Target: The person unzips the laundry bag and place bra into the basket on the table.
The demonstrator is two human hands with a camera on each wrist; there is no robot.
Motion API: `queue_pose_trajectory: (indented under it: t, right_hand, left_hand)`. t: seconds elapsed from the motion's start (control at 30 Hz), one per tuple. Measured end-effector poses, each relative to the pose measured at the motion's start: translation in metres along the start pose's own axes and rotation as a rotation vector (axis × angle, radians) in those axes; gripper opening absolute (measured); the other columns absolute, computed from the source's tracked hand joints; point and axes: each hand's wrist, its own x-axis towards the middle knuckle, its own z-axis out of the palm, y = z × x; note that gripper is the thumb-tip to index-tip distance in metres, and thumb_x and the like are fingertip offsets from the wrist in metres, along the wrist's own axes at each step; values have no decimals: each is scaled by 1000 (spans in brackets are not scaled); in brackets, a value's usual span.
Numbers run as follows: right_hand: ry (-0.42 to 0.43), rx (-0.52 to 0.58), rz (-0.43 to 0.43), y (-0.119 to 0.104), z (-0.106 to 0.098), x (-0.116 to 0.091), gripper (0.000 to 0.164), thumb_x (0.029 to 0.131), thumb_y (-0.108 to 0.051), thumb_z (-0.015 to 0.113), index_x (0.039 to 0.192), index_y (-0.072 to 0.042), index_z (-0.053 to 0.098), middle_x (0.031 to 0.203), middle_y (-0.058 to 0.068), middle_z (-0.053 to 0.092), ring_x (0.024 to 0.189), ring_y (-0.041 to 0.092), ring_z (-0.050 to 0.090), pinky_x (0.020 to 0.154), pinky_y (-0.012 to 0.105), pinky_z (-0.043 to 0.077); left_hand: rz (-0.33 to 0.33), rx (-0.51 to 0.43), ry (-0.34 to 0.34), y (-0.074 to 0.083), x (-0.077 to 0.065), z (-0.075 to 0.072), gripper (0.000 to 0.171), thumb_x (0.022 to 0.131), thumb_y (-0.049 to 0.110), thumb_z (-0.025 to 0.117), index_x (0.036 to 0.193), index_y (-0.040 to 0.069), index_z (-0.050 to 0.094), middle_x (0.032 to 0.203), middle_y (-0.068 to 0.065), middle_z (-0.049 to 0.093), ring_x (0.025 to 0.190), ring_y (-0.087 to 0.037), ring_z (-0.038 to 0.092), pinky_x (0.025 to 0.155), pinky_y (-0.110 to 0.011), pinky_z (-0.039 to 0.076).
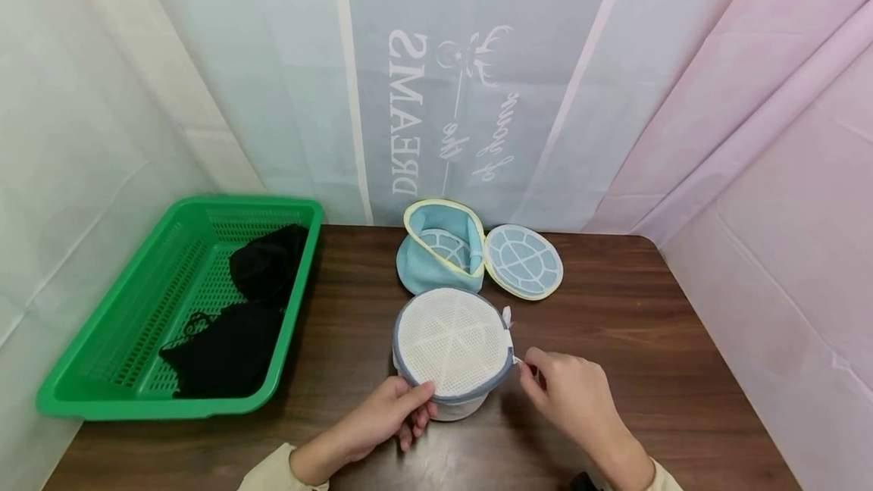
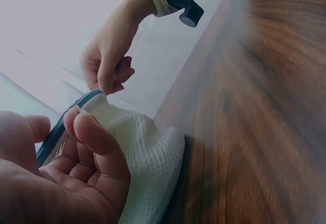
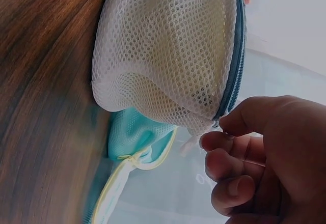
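A round white mesh laundry bag point(image 1: 453, 339) with a grey-blue zipper rim stands upright on the table, its lid lying across the top. At the bag's front edge my left hand point(image 1: 385, 415) grips the rim, thumb on top and fingers curled below. My right hand point(image 1: 569, 392) pinches the small zipper pull at the bag's right side between thumb and forefinger. In the right wrist view, the dark zipper point(image 3: 235, 56) runs along the rim up to the right fingertips. A small white tab point(image 1: 507, 317) sticks out behind that spot.
Behind the white bag stands a light blue mesh bag point(image 1: 426, 275) with yellow trim, its round lid point(image 1: 524, 262) folded open to the right. A green plastic basket point(image 1: 160, 408) at the left holds black garments point(image 1: 225, 351). Printed curtains point(image 1: 286, 82) surround the dark wooden table point(image 1: 634, 324).
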Motion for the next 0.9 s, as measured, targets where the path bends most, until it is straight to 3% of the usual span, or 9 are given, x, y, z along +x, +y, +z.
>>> queue_pose_trajectory:
  t: [0.23, 0.57, 0.77, 0.9]
  right_hand:
    - [14, -12, 9, 1, -4, 1, 33, 83, -19, 74, 65, -26, 47, 55, -21, 26, 46, -4, 23, 41, 20, 20]
    - [-118, 19, 79, -1, -15, 5, 27, 82, -27, 83, 71, -26, 58, 54, -21, 32, 46, -4, 28, 43, 21, 26]
    - [-77, 25, 67, -6, -21, 15, 33, 82, -30, 82, 69, -27, 53, 55, -21, 31, 47, -3, 28, 43, 21, 26]
    - [-53, 36, 25, -15, -24, 24, 38, 83, -29, 80, 66, -29, 46, 56, -22, 29, 47, -4, 27, 43, 21, 24]
  left_hand:
    - [-28, -5, 7, 2, -7, -15, 50, 110, 37, 44, 95, -6, 64, 74, -1, 57, 64, -10, 53, 47, -19, 47]
    - [-16, 10, 130, 7, -15, -39, 45, 110, 40, 43, 89, 3, 57, 74, -3, 55, 66, -13, 53, 49, -22, 49]
    - [9, 36, 222, 10, -14, -45, 38, 110, 34, 44, 89, 4, 52, 79, -4, 54, 69, -14, 54, 50, -22, 49]
    - [23, 45, 270, 11, -12, -47, 35, 110, 30, 46, 95, -1, 51, 83, -5, 53, 70, -15, 54, 50, -23, 48]
